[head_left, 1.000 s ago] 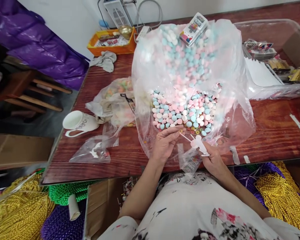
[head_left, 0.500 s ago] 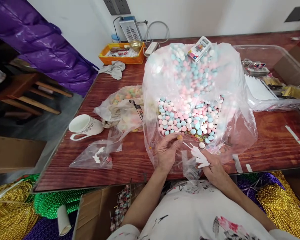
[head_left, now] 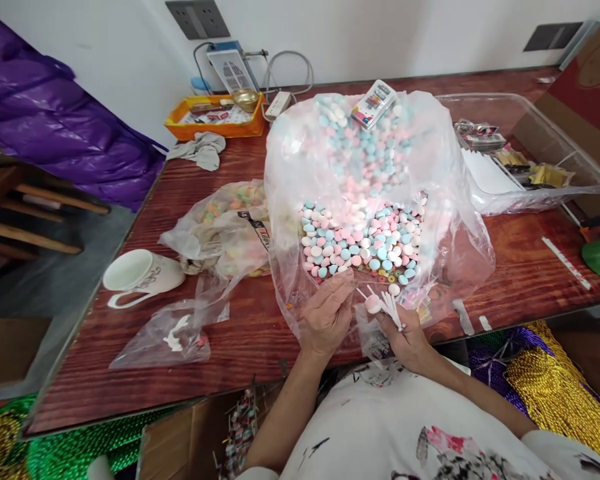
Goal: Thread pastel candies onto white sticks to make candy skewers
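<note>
In the head view, the right hand (head_left: pixel 407 341) grips a bundle of thin white sticks (head_left: pixel 391 309), a pink-and-white ball (head_left: pixel 373 304) beside them, between the hands. The left hand (head_left: pixel 327 319) has its fingers bent; whether it pinches anything cannot be told. Just beyond both hands, pastel candies (head_left: pixel 347 240) fill a clear plastic bag (head_left: pixel 473 243) on the worktop (head_left: pixel 255 347). A white mug (head_left: pixel 163 275) lies left of the left hand.

On the wooden table (head_left: pixel 246 159), a candy bag (head_left: pixel 291 157) is flanked by a mug (head_left: pixel 165 273) and an orange tray (head_left: pixel 215 131) to its left, a clear bin (head_left: pixel 540 202) to its right.
</note>
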Tool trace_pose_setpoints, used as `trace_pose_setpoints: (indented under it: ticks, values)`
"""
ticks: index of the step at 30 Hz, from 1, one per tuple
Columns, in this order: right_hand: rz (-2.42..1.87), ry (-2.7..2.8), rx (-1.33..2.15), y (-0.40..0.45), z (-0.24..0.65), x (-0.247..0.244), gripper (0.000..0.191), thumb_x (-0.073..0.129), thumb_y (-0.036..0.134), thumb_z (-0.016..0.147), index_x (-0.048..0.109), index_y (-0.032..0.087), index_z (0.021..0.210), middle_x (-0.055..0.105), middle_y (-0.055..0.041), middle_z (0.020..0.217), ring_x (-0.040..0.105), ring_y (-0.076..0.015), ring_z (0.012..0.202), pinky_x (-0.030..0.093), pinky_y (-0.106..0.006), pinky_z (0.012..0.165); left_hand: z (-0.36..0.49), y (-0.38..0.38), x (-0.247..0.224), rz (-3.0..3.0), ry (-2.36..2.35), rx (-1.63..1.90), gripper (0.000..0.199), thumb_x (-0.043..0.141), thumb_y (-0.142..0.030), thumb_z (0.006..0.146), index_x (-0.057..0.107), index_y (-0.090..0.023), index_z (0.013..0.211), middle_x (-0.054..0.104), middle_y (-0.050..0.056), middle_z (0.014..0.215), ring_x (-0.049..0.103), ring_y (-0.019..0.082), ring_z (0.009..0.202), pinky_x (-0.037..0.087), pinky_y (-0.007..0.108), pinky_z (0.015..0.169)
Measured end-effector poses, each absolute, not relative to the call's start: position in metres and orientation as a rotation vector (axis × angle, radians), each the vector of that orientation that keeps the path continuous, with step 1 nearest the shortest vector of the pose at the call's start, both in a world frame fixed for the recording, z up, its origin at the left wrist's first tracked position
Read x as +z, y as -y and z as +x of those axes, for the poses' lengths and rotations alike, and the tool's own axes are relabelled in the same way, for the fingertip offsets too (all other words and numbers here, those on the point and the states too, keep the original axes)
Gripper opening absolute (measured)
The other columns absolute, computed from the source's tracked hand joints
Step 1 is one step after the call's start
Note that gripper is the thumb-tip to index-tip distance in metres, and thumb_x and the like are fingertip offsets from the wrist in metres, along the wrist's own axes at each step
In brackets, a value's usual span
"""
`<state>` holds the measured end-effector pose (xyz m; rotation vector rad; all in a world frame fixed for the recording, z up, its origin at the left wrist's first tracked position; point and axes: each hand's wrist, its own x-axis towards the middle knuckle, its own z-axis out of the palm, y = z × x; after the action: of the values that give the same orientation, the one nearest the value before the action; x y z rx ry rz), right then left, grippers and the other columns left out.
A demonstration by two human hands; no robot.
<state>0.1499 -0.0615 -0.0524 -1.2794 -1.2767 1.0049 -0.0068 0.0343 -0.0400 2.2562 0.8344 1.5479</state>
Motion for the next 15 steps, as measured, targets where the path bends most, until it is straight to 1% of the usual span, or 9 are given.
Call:
trace_pose_setpoints:
  ticks: [3,7,12,15]
  values:
    - [-1.26,1.119,1.092,0.057,0.145,-0.05,0.018,0.051,0.032,0.096,0.06,0.02,0.086,0.044,0.0034,0.069,0.036,-0.0112,0.062,0.035,-0.025,0.06,0.001,-0.025,-0.041,2.293,-0.789,1.506,0.051,0.062,0.0,0.085,0.063,-0.026,0.129,0.071,0.007,0.123,0.065,0.025,0.12,0.056,0.046,0.103]
    - [-1.256,0.93,1.155,0.053,0.145,-0.056,0.021,0.055,0.039,0.093,0.062,0.02,0.089,0.043,0.0046,0.065,0.035,-0.0109,0.057,0.037,-0.025,0.055,0.017,-0.007,-0.047,2.191,-0.813,1.435,0.05,0.061,-0.005,0.088,0.059,-0.025,0.134,0.071,0.008,0.124,0.068,0.022,0.114,0.058,0.04,0.1]
    - [-1.278,0.918,1.101,0.057,0.157,-0.071,0.021,0.057,0.037,0.088,0.065,0.02,0.08,0.049,0.0028,0.062,0.043,-0.0137,0.06,0.044,-0.027,0.059,0.033,0.006,-0.05,2.124,-0.668,1.28,0.045,0.057,-0.008,0.091,0.06,-0.025,0.132,0.07,0.009,0.124,0.068,0.021,0.115,0.057,0.04,0.101]
    - [-1.327,0.927,1.023,0.057,0.181,-0.067,0.019,0.059,0.036,0.088,0.068,0.019,0.082,0.055,0.0012,0.067,0.048,-0.0149,0.064,0.046,-0.028,0.064,0.039,0.0,-0.047,2.072,-0.607,1.182,0.046,0.053,-0.009,0.094,0.057,-0.025,0.136,0.067,0.01,0.13,0.065,0.021,0.119,0.056,0.04,0.102]
